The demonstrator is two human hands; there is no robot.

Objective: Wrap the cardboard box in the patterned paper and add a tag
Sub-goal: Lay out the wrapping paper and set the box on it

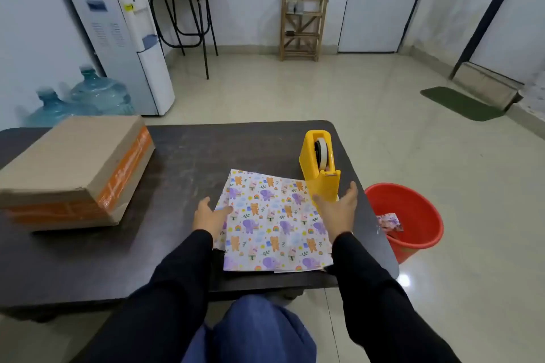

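Cardboard box [73,171] unwrapped, well apart from folded paper [274,224]. Left hand [211,215] spread at paper's edge, right hand [339,206] spread beside tape dispenser [320,168] — wrapping, taping, tag seemingly all left.

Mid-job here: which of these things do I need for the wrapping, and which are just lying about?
For the job: box, paper, tape dispenser. No tag in view.
Lying about: red bucket, water cooler, water bottles, wooden rack, green mat.
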